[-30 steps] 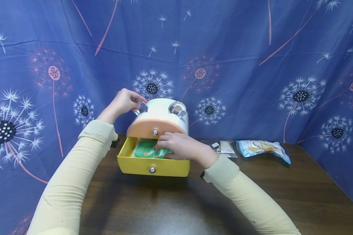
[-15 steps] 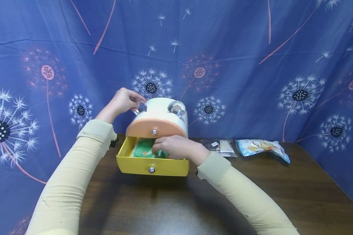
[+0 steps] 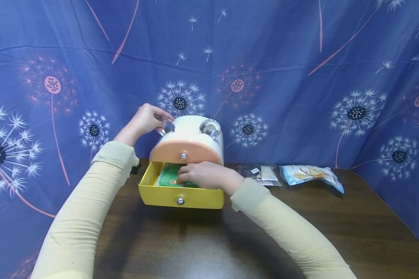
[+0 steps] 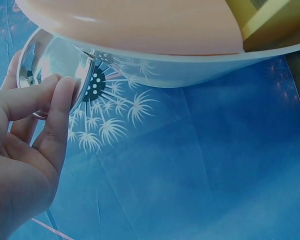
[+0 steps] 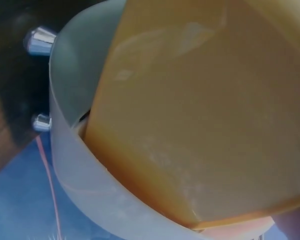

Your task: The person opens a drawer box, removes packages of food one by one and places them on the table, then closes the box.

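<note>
Two-drawer cabinet at center frame: lower drawer extended, both my hands on station.
My left hand point(image 3: 146, 119), left of center, pinched the cabinet's left silver ear point(image 3: 167, 127) between thumb and fingers. My right hand point(image 3: 206, 174) reached over the front of the yellow drawer point(image 3: 160, 197), fingers bent down onto a green packet point(image 3: 165, 177); I could not tell whether they gripped it. The packet, glossy with a small orange mark, lay inside the drawer at center frame, its right portion hidden by my hand. The white cabinet point(image 3: 188, 126) had an orange upper drawer point(image 3: 167, 151), seated, with a silver knob point(image 3: 183, 156). At right of center, a clear pouch point(image 3: 268, 174) lay beside a pale-blue bag point(image 3: 310, 176) on the brown table point(image 3: 195, 240).
</note>
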`<state>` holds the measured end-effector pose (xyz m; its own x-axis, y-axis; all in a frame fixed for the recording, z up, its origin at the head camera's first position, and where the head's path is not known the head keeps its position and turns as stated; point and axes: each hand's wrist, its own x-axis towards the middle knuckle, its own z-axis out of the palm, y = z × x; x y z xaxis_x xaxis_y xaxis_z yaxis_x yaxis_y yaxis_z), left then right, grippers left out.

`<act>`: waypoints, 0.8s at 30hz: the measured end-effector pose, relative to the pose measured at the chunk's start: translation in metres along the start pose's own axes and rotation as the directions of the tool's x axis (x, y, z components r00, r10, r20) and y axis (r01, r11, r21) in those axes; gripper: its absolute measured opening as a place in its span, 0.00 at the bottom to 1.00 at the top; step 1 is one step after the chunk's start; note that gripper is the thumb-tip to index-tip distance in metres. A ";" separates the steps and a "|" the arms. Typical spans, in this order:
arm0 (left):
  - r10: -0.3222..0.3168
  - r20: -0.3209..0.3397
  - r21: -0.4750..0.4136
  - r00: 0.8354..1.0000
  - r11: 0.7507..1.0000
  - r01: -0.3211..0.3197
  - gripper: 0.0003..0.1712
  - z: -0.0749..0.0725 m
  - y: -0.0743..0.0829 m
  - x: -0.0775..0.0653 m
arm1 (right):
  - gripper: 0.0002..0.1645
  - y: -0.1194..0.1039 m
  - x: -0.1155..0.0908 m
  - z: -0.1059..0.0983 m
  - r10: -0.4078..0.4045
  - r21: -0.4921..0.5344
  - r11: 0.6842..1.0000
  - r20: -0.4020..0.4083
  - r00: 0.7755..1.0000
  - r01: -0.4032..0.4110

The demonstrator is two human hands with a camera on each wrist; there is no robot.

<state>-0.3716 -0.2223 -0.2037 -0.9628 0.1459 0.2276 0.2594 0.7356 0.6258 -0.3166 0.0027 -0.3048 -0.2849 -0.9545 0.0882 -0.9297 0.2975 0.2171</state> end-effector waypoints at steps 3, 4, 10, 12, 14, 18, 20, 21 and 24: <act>-0.003 -0.002 0.004 1.000 1.000 0.003 0.19 0.000 0.000 0.000 | 0.22 0.000 0.002 0.002 -0.008 -0.008 1.000 0.026 1.000 0.008; -0.003 -0.001 0.006 1.000 1.000 0.003 0.20 0.000 0.001 0.000 | 0.22 0.000 0.002 0.002 -0.008 -0.005 1.000 0.036 0.999 0.008; -0.006 -0.001 0.000 1.000 1.000 0.006 0.19 0.000 0.002 0.000 | 0.22 0.001 0.005 0.006 -0.003 -0.015 1.000 0.057 0.998 0.004; -0.007 -0.002 -0.004 1.000 1.000 0.007 0.19 0.000 0.002 0.001 | 0.22 0.001 0.006 0.006 -0.003 -0.031 1.000 0.056 0.998 0.005; -0.008 -0.001 -0.006 1.000 1.000 0.008 0.19 0.000 0.002 0.001 | 0.22 0.001 0.007 0.007 0.000 -0.054 0.999 0.060 0.998 0.003; -0.012 0.002 -0.013 1.000 1.000 0.012 0.19 0.000 0.002 0.001 | 0.23 0.000 0.007 0.007 0.000 -0.141 0.990 0.070 0.998 0.010; -0.013 0.000 -0.014 1.000 1.000 0.013 0.19 0.000 0.002 0.001 | 0.23 -0.001 0.008 0.007 -0.007 -0.186 0.982 0.068 0.998 0.019; -0.013 0.000 -0.014 1.000 1.000 0.013 0.19 0.000 0.002 0.000 | 0.23 -0.001 0.008 0.007 -0.009 -0.209 0.978 0.068 0.998 0.024; -0.014 -0.001 -0.012 1.000 1.000 0.014 0.19 0.000 0.002 0.000 | 0.22 -0.002 0.008 0.008 -0.012 -0.258 0.966 0.070 0.997 0.029</act>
<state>-0.3709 -0.2204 -0.2027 -0.9662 0.1353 0.2196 0.2471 0.7294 0.6379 -0.3192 -0.0060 -0.3124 -0.2898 -0.9569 0.0172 -0.8461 0.2645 0.4628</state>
